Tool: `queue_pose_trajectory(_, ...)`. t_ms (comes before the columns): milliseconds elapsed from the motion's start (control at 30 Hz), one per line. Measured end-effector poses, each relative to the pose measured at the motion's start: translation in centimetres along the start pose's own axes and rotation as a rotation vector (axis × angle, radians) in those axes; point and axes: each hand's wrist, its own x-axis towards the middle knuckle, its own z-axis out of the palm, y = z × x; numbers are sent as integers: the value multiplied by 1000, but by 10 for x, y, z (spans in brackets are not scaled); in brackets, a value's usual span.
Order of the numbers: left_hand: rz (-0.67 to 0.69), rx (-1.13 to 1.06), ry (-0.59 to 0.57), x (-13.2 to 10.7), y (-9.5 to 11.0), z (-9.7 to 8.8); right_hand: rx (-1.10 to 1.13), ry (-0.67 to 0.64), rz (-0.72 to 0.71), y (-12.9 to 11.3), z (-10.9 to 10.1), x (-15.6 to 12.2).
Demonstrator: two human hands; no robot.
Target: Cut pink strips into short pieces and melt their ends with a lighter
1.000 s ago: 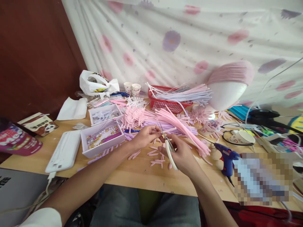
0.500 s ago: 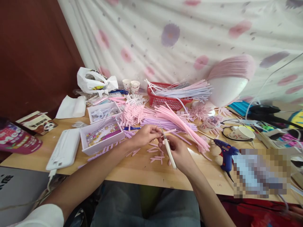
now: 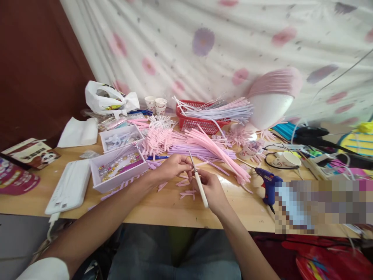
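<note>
My right hand (image 3: 212,190) is closed around a pair of scissors (image 3: 201,189) with cream handles, the narrow blades pointing up and away. Close beside it, my left hand (image 3: 174,168) is pinched near the blades. Whatever its fingertips hold is too small and covered to make out. Short cut pink pipe cleaner pieces (image 3: 187,193) lie on the table just below the hands. Beyond the hands are a bundle of long pink pipe cleaners (image 3: 217,153), a layer of purple ones (image 3: 201,151) and a heap of folded pink pieces (image 3: 157,140).
White boxes of beads (image 3: 97,181) stand left, near a white power bank (image 3: 68,186). Behind is a red basket (image 3: 201,125) of pipe cleaners. A white head form (image 3: 271,109), a blue glue gun (image 3: 268,182) and a paper cup (image 3: 287,161) are to the right.
The whole view has shifted, so the table and hands appear slightly further left. Both hands stay close together, and the scissors remain in my right hand.
</note>
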Motion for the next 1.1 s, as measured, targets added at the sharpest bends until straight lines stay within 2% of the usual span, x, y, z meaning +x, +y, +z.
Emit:
queue_pose_trajectory(267, -42, 56, 27, 1, -1, 1, 58, 58, -8, 7, 4, 0)
queue_pose_trajectory(467, -79, 29, 42, 3, -8, -3, -47, 104, -24, 13, 3, 0)
queue_pose_trajectory(667, -30, 12, 64, -3, 0, 2, 65, 47, -33, 14, 2, 1)
queue_pose_trajectory(867, -123, -31, 0, -4, 7, -7, 82, -35, 14, 9, 1, -1)
queue_pose_trajectory(1100, -170, -131, -50, 0, -1, -10, 32, -34, 81, 9, 0, -5)
